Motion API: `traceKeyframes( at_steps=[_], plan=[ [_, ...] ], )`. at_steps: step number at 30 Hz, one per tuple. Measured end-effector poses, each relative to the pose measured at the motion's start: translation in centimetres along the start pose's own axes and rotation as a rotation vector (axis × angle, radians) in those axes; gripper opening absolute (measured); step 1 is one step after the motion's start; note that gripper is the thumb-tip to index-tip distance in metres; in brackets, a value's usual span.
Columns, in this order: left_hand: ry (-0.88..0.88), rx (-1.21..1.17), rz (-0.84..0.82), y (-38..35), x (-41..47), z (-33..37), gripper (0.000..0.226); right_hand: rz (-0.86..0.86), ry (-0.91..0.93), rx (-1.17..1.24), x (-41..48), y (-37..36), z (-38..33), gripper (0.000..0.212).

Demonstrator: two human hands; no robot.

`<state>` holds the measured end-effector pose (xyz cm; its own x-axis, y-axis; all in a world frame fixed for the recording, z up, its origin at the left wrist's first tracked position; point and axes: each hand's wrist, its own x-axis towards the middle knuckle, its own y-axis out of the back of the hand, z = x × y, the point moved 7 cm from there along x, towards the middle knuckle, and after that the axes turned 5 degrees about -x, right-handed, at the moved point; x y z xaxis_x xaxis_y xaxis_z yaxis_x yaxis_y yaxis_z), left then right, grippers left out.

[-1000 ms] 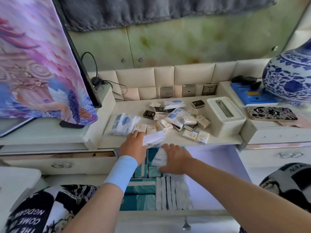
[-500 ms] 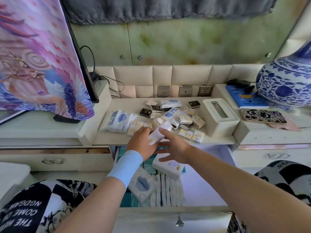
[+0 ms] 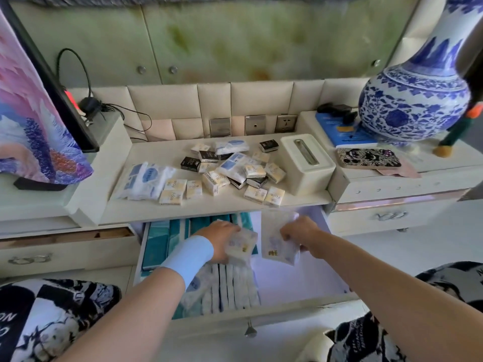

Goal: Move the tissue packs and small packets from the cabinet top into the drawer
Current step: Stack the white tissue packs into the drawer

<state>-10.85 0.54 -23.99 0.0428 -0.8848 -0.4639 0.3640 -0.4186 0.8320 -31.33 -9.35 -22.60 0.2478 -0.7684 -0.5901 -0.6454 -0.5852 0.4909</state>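
Note:
Both hands are down inside the open drawer. My left hand grips a white tissue pack over a row of upright white packs. To its right, my right hand holds another white tissue pack above the drawer's bare floor. On the cabinet top lie a large blue-and-white tissue pack, several small yellow-and-white packets and small black boxes.
A white tissue box stands at the cabinet top's right end. Teal packs fill the drawer's left side. A blue-and-white vase, a patterned phone case and a cloth-covered screen flank the shelf.
Both hands dropped from the cabinet top's front edge into the drawer. Each now holds a white tissue pack. The camera tilted closer and lower.

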Motion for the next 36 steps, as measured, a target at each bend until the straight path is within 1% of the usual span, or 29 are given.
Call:
traceKeyframes(
  at_steps=[1,3,6,7,9,10,12,15,17,19,21,23,25,27,28,29,30,31,33,34,35,36],
  plan=[
    [-0.002,0.069,-0.024,-0.7,0.3,-0.1,0.093,-0.002,-0.027,-0.068,0.2,0.1,0.9,0.026],
    [0.004,0.188,-0.015,-1.2,0.9,-0.1,0.098,-0.073,-0.093,-0.164,0.8,-0.7,2.9,0.036],
    [-0.008,0.328,0.049,-1.1,1.6,0.3,0.101,-0.206,-0.183,-0.213,1.0,-3.0,5.1,0.037],
    [-0.010,0.363,0.064,-1.0,1.8,0.3,0.101,-0.226,-0.200,-0.225,1.1,-3.6,5.7,0.041],
    [0.024,0.392,0.084,-0.9,1.8,0.1,0.100,-0.291,-0.213,-0.246,1.4,-5.0,6.6,0.055],
    [0.047,0.382,0.095,-0.8,1.7,0.0,0.096,-0.340,-0.217,-0.245,1.5,-5.7,7.1,0.059],
    [0.098,0.320,0.104,-0.7,1.5,-0.4,0.085,-0.399,-0.225,-0.255,1.9,-6.9,8.2,0.060],
    [0.156,0.162,0.075,-0.8,1.1,-0.8,0.079,-0.348,-0.191,-0.326,2.7,-7.4,8.9,0.047],
    [0.170,0.090,0.064,-0.9,0.9,-0.8,0.079,-0.339,-0.146,-0.368,3.2,-7.7,8.7,0.045],
    [0.174,0.059,0.065,-1.0,0.7,-0.7,0.080,-0.402,-0.118,-0.385,3.3,-8.3,8.4,0.052],
    [0.193,0.008,0.073,-1.0,0.4,-0.7,0.078,-0.470,-0.130,-0.406,3.0,-9.0,8.5,0.066],
    [0.219,-0.061,0.076,-1.0,0.1,-0.6,0.077,-0.432,-0.164,-0.444,3.0,-9.2,8.7,0.071],
    [0.249,-0.134,0.079,-0.7,-0.1,-0.6,0.077,-0.300,-0.136,-0.530,3.5,-8.7,8.2,0.071],
    [0.268,-0.224,0.098,-0.2,-0.4,-0.3,0.083,-0.132,-0.035,-0.688,4.0,-7.6,6.7,0.067],
    [0.270,-0.282,0.107,0.0,-0.5,0.0,0.088,-0.055,0.046,-0.705,3.9,-6.9,5.3,0.060],
    [0.263,-0.347,0.113,0.2,-0.6,0.4,0.095,0.000,0.127,-0.640,3.4,-6.3,3.7,0.051],
    [0.243,-0.410,0.121,0.4,-0.6,0.9,0.101,0.020,0.193,-0.506,2.8,-5.8,2.3,0.041],
    [0.219,-0.471,0.139,0.6,-0.7,1.5,0.106,-0.003,0.234,-0.301,1.8,-5.5,0.9,0.034],
    [0.187,-0.591,0.191,0.9,-0.5,2.8,0.114,-0.175,0.238,0.192,-0.3,-5.5,-1.0,0.030],
    [0.182,-0.656,0.216,1.0,-0.4,3.2,0.116,-0.254,0.234,0.358,-1.1,-5.6,-1.6,0.029],
    [0.179,-0.721,0.228,1.0,-0.2,3.6,0.116,-0.292,0.240,0.418,-1.7,-5.5,-2.1,0.025],
    [0.170,-0.774,0.220,0.9,0.0,4.0,0.115,-0.274,0.253,0.392,-2.0,-5.1,-2.2,0.020]
  ],
)
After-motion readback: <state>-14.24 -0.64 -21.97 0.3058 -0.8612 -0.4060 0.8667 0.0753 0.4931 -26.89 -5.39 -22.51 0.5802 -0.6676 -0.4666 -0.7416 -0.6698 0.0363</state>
